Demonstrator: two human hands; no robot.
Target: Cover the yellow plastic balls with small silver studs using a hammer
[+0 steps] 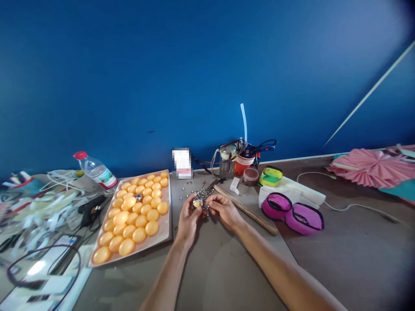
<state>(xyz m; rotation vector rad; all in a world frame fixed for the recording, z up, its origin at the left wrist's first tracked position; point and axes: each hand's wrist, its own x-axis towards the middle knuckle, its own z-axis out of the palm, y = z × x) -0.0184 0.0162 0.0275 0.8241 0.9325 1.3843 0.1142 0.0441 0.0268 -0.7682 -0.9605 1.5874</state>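
My left hand and my right hand meet at the middle of the table, fingers curled round a small yellow ball partly covered in shiny silver pieces. The left hand cups the ball; the right hand's fingertips pinch at its side. A loose heap of small silver pieces lies on the table just beyond the hands. To the left, a white tray carries several orange-yellow balls, one of them with silver on it.
A wooden stick lies right of my hands. Two pink round cases, a yellow box, a red cup with tools, a water bottle, a black glue gun, cables and pink paper fans crowd the table.
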